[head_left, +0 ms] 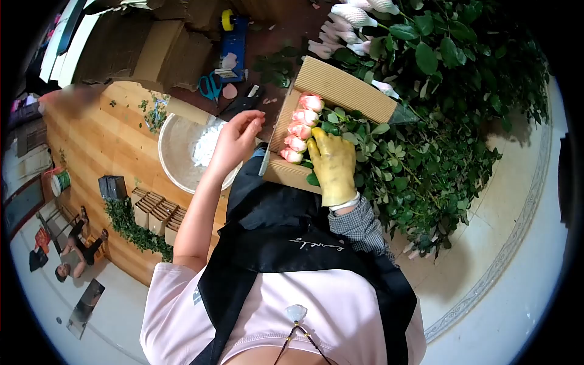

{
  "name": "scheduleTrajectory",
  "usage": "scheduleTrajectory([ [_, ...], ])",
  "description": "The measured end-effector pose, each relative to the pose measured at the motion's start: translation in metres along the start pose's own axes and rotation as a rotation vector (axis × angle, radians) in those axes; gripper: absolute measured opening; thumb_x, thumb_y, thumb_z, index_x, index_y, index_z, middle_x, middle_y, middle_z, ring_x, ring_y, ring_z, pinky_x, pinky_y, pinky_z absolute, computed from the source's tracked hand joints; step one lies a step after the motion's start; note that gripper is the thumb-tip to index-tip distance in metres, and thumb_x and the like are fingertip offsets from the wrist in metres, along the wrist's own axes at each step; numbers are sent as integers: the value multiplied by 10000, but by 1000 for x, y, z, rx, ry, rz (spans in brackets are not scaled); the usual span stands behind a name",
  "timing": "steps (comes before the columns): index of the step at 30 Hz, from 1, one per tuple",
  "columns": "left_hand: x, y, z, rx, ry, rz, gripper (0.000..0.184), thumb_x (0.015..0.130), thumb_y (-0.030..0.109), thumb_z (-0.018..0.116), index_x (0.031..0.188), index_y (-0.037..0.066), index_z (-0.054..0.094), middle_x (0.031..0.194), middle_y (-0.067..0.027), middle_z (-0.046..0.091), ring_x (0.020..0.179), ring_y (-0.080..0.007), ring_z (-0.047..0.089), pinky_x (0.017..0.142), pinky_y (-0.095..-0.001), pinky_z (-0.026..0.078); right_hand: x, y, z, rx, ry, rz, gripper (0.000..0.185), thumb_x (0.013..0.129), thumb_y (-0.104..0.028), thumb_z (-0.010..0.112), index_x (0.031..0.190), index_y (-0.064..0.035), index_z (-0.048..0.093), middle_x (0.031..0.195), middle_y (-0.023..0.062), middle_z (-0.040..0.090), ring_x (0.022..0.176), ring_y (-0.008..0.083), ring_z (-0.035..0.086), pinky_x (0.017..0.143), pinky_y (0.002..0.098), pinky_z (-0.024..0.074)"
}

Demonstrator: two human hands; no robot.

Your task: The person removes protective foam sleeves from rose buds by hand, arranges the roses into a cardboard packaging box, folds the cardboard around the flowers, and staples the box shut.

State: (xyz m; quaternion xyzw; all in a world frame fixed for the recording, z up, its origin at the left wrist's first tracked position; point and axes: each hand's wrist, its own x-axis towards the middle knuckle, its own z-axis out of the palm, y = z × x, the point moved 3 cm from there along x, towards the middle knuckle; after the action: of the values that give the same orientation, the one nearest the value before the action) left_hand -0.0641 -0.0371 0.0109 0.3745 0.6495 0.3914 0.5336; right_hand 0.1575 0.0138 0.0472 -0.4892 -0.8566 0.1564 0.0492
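Note:
A row of several pink roses (299, 130) lies on an upright-sided sheet of corrugated cardboard (347, 91), with their leafy stems running right. My right hand (333, 167), in a yellow glove, is on the stems just behind the rose heads. Its fingers curl down into the leaves, and their tips are partly hidden. My left hand (239, 141) is bare and hovers left of the cardboard. Its fingers are loosely bent and somewhat apart, with nothing seen in them.
Left of the cardboard are a white tub (176, 159) with white material inside, blue scissors (210, 89) and a blue tape dispenser (233, 48). Leafy stems (426, 164) fill the right, below white-netted blooms (353, 15). Wrapped bundles (159, 213) stand on the floor. A person (73, 258) sits far left.

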Motion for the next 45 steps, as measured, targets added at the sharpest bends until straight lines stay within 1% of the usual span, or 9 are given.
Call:
scheduleTrajectory([
  [6,-22,57,-36,475,320,217,173,955,116,666,1072,-3,711,989,-116,754,946,-226,723,824,-306,538,-2,-2,-1,-80,49,-27,179,888,-250,705,986,-109,655,681,87,674,638,292,677,582,432,512],
  [11,8,116,-140,1107,880,610,425,948,182,679,1333,32,578,1287,-159,637,1115,-334,649,938,-417,531,-7,-2,3,-55,101,-25,206,904,-235,684,1046,-86,667,725,116,675,668,323,668,622,455,516],
  [13,41,98,-153,1178,816,437,671,924,229,693,1458,-52,400,1392,-272,524,1284,-408,514,1066,-461,439,-10,-1,4,-34,143,-24,216,900,-222,687,1057,-74,669,734,127,675,677,329,668,634,461,517],
  [16,81,50,-166,1347,753,365,739,852,133,694,1487,-39,358,1419,-254,511,1296,-376,498,1094,-458,397,-9,-5,3,-42,127,9,204,884,-190,700,1042,-63,672,737,140,677,681,343,665,638,467,516],
  [19,72,73,-148,1481,767,223,638,803,88,658,1410,-2,481,1166,-149,605,1086,-305,585,925,-412,478,-8,-8,1,-40,95,61,194,879,-187,703,1026,-64,669,729,140,676,678,347,663,636,468,517],
  [23,71,71,-156,1446,821,335,411,898,331,707,1267,163,642,1087,-77,619,1037,-289,609,904,-485,472,-12,-9,5,-52,113,80,224,874,-161,709,1073,-72,661,714,133,640,689,348,636,640,477,507],
  [31,10,92,-161,1339,1124,774,225,863,138,710,1072,204,761,1040,3,707,885,-243,657,752,-377,551,-13,-9,5,-15,126,115,105,899,-176,674,948,-90,641,706,92,656,676,298,656,640,446,525],
  [36,44,50,-148,1482,955,437,232,811,180,782,1024,147,698,1013,-76,614,954,-298,629,769,-400,558,-12,-6,8,-47,110,107,112,887,-181,685,883,-102,606,647,76,640,634,297,662,605,432,528],
  [45,39,94,-159,1411,952,545,188,876,227,742,1027,126,694,1003,-79,632,937,-294,657,785,-410,562,-13,-7,3,-57,59,122,107,912,-195,659,894,-102,610,659,74,652,646,287,669,620,418,527],
])
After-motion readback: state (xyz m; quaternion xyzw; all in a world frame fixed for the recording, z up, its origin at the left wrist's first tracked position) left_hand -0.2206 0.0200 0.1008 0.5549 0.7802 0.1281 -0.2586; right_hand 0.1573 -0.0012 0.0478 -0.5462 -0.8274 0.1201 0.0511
